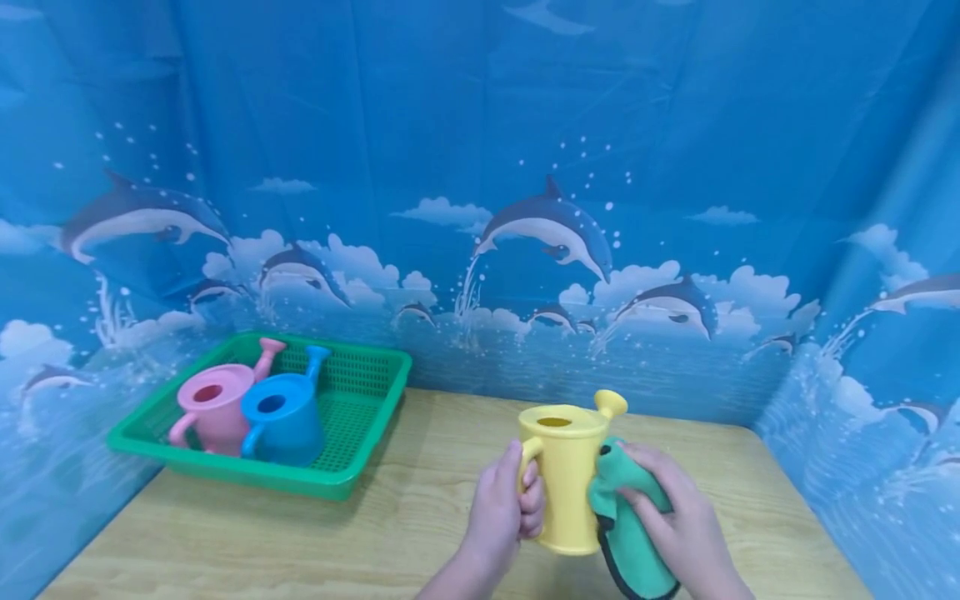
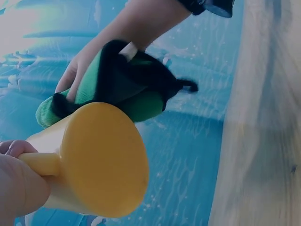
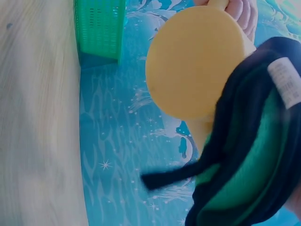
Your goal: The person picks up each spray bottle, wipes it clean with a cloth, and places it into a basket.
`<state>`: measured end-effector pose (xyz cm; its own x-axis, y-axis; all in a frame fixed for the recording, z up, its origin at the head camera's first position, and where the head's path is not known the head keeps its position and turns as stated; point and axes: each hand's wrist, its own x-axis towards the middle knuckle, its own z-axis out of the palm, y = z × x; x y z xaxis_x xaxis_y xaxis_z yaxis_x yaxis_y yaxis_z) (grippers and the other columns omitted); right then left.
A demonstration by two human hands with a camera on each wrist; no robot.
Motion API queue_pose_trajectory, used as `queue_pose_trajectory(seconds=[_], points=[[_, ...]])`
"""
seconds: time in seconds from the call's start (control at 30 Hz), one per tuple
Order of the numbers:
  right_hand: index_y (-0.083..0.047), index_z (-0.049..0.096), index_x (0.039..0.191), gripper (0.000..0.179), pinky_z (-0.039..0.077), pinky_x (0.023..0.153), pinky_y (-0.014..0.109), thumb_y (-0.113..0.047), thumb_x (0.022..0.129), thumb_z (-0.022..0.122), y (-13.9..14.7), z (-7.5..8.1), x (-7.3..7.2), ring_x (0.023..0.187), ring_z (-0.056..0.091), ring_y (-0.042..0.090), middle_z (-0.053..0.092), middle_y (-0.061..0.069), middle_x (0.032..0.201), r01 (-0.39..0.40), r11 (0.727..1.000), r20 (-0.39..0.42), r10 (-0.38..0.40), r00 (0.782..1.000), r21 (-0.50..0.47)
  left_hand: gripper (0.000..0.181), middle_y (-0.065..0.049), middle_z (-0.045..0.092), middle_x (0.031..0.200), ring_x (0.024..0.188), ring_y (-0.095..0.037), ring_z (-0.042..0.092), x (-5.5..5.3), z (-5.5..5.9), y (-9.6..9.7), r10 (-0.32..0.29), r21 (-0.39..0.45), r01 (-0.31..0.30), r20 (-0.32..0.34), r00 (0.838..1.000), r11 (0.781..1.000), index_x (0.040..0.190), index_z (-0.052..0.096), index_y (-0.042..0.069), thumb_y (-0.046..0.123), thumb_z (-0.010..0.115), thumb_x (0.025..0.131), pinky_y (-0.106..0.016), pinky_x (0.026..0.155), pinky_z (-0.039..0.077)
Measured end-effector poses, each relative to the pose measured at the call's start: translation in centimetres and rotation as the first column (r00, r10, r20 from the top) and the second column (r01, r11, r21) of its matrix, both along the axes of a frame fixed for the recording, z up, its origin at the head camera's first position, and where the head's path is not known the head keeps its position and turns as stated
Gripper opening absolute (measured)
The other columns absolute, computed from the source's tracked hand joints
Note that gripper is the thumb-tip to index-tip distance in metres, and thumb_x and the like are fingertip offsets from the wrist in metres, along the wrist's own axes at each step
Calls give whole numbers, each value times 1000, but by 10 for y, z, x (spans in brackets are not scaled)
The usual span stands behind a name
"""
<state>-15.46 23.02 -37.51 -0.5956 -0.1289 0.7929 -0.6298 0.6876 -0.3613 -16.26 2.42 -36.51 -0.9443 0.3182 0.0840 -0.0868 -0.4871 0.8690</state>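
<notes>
A yellow toy watering can (image 1: 572, 483) is held upright above the table, its spout pointing right. My left hand (image 1: 504, 504) grips its handle with curled fingers. My right hand (image 1: 686, 517) holds a green cloth (image 1: 633, 533) with dark edging against the can's right side. In the left wrist view the can's flat bottom (image 2: 106, 160) faces the camera, with the cloth (image 2: 122, 89) touching the side beyond it. The right wrist view shows the cloth (image 3: 254, 155) close up, with a white label and a dark loop; it hides most of my right hand.
A green basket (image 1: 375, 433) stands at the left on the wooden table (image 1: 420, 508). A pink watering can (image 1: 219, 408) and a blue one (image 1: 288, 421) sit side by side in it. A blue dolphin-print curtain (image 1: 480, 125) hangs behind the table and at both sides.
</notes>
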Motion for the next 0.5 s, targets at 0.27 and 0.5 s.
queue_pose_trajectory(seconds=[0.27, 0.5], points=[[-7, 62, 120, 46, 42, 75, 6, 7, 78, 73, 1, 7, 6, 89, 51, -17, 52, -35, 107, 233, 956, 158, -206, 966, -176, 41, 10, 30, 50, 40, 0, 27, 5, 0, 2, -115, -63, 106, -141, 983, 992, 72, 34, 15, 36, 26, 106, -16, 41, 24], [-4, 64, 112, 43, 41, 78, 5, 12, 73, 74, -1, 8, 7, 88, 52, -17, 53, -35, 102, 221, 950, 137, -194, 971, -223, 42, 11, 30, 51, 40, 0, 27, 6, 1, 0, -132, -72, 122, -155, 979, 990, 72, 34, 15, 38, 26, 106, -16, 41, 24]])
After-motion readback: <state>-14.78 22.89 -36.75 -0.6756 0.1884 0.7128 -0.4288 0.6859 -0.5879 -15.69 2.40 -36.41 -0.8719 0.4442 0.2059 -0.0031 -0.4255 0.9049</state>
